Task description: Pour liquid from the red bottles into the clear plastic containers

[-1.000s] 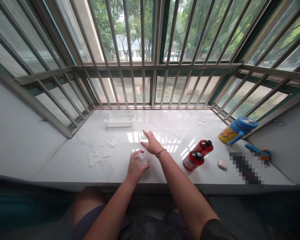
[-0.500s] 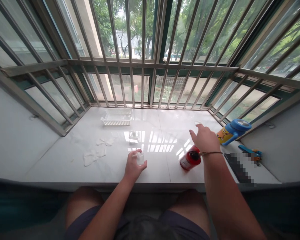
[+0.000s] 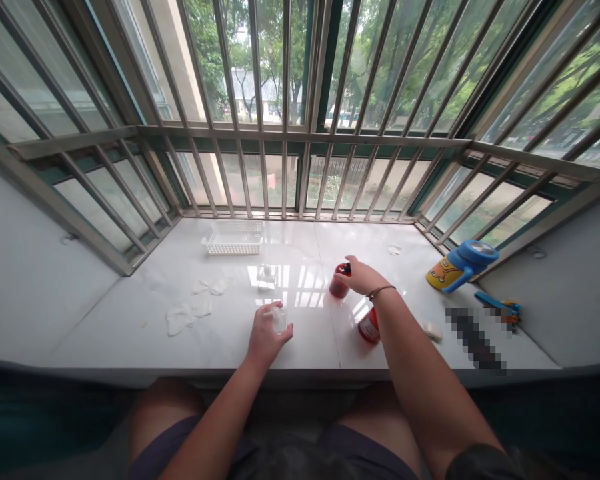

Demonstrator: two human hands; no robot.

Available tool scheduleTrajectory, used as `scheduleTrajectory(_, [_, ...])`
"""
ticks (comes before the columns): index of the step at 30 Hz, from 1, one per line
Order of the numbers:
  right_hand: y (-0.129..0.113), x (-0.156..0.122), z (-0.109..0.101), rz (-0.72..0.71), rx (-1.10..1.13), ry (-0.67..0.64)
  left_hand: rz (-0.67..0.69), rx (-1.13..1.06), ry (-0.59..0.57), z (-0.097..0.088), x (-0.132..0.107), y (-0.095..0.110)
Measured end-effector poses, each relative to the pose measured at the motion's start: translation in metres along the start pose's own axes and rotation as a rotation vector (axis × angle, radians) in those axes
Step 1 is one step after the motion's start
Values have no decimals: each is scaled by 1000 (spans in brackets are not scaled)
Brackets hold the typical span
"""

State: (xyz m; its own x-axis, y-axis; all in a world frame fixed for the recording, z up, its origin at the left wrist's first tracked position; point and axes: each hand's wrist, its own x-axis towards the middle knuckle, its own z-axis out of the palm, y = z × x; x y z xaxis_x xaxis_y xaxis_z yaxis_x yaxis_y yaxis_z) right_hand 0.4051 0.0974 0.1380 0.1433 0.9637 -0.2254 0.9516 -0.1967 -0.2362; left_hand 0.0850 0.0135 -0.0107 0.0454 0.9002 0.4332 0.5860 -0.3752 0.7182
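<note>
My left hand (image 3: 265,337) has its thumb and fingers closed around a small clear square container (image 3: 280,320) near the front of the white sill. Behind it stands a similar clear container (image 3: 267,275). Out to the right, my right hand (image 3: 367,277) grips a red bottle (image 3: 338,285) with a black top, its fingers around the upper part. A second red bottle (image 3: 369,328) with a pale label is partly hidden under my right forearm.
A white perforated basket (image 3: 233,248) sits at the back left, with crumpled white tissues (image 3: 190,313) in front. To the right are a blue-and-yellow cup (image 3: 460,267), a blue-handled tool (image 3: 495,303), a small pale object (image 3: 433,331) and a blurred-out item (image 3: 475,337). Window bars line the back.
My right hand has moved left with a red bottle, away from the blue-and-yellow cup. The pale object on the right has come into view. My left hand has hardly moved.
</note>
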Motion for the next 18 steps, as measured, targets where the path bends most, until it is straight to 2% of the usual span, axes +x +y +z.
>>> scheduleTrajectory(3, [-17,-4,2,-104,20,10,2,-10,-7,0,0,0])
scheduleTrajectory(5, [-13,-12,2,-113,-2,-4,5,-12,-14,1,-1,-1])
scheduleTrajectory(12, [50,-55,21,1,-134,-118,25,-18,4,14,3,-1])
scheduleTrajectory(15, [71,-65,29,44,-157,-132,83,-47,-48,32,12,7])
scheduleTrajectory(18, [84,-65,31,90,-170,-80,180,-90,-128,62,23,24])
